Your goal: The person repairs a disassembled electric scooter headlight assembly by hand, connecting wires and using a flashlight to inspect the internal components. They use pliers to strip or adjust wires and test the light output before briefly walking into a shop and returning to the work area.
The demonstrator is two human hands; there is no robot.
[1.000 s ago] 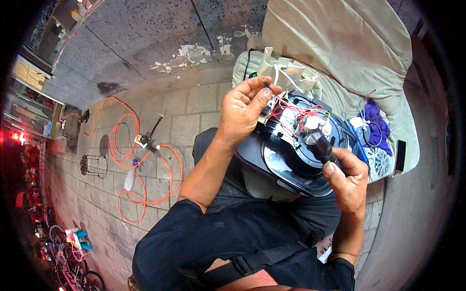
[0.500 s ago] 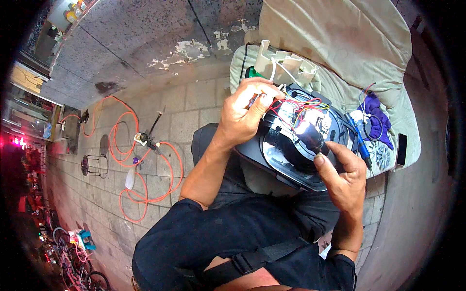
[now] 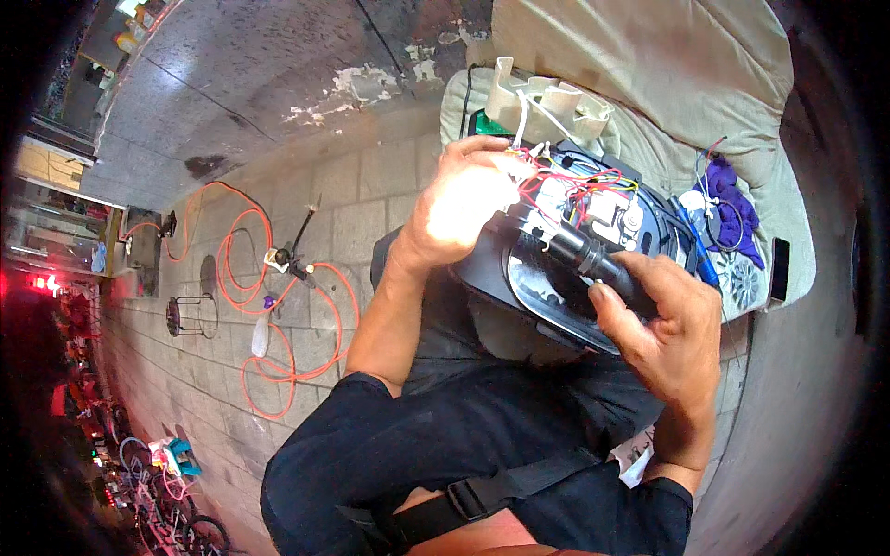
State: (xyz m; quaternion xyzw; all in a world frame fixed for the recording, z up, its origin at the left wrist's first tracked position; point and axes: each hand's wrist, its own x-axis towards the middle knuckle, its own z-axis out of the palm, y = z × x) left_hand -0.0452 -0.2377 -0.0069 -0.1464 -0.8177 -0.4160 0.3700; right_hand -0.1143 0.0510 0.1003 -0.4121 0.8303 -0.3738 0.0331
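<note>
On my lap, against a cloth-covered seat, rests an opened black appliance housing (image 3: 482, 259) with a glossy curved part. Red, yellow and black wires (image 3: 603, 176) run loosely across its exposed inside. My right hand (image 3: 667, 324) grips a black flashlight (image 3: 577, 246), its lit end pointing up and left. The beam falls on my left hand (image 3: 459, 204), which is washed out by the glare. Its fingers are pinched around wire ends at the upper left of the housing; the exact tips are hard to make out.
Behind the housing, a cream plastic piece (image 3: 547, 107) stands on the pale seat cover (image 3: 640, 102). To the right lie a blue pen-shaped tool (image 3: 702, 258), purple cloth (image 3: 734, 208) and a phone (image 3: 780, 269). Orange hose (image 3: 345, 310) coils on the paving at left, near a small stool frame (image 3: 190, 317).
The flashlight has swung from the inside of the housing toward my left hand, lighting it brightly. My right hand has shifted slightly right, with its grip farther around the flashlight.
</note>
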